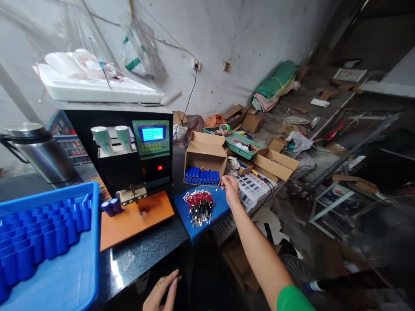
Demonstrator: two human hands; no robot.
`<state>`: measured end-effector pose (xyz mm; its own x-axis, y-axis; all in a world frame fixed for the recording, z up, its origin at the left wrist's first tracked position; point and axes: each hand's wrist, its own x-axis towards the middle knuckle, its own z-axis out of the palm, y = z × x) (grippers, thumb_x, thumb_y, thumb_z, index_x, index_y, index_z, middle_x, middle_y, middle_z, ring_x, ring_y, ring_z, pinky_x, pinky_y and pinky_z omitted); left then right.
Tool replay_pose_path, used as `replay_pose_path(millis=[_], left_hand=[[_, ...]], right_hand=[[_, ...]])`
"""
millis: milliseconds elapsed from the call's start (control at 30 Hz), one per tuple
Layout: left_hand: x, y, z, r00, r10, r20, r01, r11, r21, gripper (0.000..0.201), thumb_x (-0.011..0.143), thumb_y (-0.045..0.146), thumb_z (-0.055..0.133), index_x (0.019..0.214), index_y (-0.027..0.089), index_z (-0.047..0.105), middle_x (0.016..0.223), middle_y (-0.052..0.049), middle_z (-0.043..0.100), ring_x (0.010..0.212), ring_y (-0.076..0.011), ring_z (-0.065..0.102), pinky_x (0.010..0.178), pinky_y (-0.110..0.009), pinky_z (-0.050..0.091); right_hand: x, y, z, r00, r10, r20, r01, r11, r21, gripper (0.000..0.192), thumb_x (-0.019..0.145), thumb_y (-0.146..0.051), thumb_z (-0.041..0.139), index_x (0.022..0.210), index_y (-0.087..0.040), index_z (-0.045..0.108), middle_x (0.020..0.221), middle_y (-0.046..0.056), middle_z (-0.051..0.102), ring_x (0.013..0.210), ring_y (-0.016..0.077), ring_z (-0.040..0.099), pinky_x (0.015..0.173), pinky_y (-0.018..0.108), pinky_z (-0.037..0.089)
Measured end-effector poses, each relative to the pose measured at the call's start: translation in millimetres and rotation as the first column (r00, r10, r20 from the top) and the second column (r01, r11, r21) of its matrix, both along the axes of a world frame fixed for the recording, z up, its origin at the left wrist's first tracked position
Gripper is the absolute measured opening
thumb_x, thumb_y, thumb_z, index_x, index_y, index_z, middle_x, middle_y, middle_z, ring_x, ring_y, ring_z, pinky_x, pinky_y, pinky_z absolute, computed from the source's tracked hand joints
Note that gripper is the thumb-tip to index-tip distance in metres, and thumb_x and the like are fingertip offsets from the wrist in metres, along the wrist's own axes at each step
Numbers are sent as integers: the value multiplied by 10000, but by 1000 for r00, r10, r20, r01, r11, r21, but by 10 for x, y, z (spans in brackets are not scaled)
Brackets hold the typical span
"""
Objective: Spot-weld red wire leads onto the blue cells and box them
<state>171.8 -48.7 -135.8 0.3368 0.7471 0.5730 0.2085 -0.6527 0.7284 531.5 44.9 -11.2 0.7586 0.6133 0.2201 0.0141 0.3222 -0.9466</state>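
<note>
Head view puts me over the black stone-look worktop (142,255), and I read the job as barely begun. Biggest item is the blue plastic tray (87,276) at my left, packed with blue cylindrical battery cells (39,237). Next, the black spot-welding machine with a green control panel (129,151), its orange work plate (136,220) bare except for two blue cells (112,206) standing at its rear corner, nothing under the welding tip. The open cardboard box of blue cells (204,166) looks full. On the blue mat (220,205) lies the bundle of red wire leads (199,207), seemingly untouched. My right hand (231,190) is stretched forward beside that bundle, fingers pinching a small pale piece I can't identify. My left hand (162,291) rests slack at the worktop's near edge, holding nothing.
</note>
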Motion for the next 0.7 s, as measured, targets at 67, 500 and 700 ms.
replay_pose_path(millis=[67, 500, 700], left_hand=[[78, 69, 213, 1000, 9, 13, -9, 1000, 25, 244, 885, 288, 620, 1105, 264, 722, 998, -21, 756, 858, -191, 739, 754, -260, 623], [563, 704, 1236, 962, 234, -142, -164, 908, 386, 221, 909, 227, 631, 1121, 175, 659, 963, -66, 707, 852, -171, 662, 782, -292, 536], [433, 737, 1070, 970, 219, -107, -181, 942, 281, 130, 937, 202, 580, 1036, 187, 662, 914, -33, 706, 826, -139, 658, 783, -260, 518]], right_hand=[[-115, -33, 85, 1000, -6, 27, 5, 999, 40, 360, 712, -478, 701, 799, -165, 548, 636, -36, 512, 501, 81, 435, 470, 191, 340], [-1566, -164, 126, 920, 300, -250, -286, 954, 91, 298, 745, -397, 739, 758, -153, 568, 607, -22, 537, 501, 85, 454, 489, 203, 343], [-1860, -168, 45, 871, 359, -335, -357, 931, 70, 304, 691, -386, 756, 740, -148, 574, 589, -26, 533, 481, 77, 446, 486, 203, 340]])
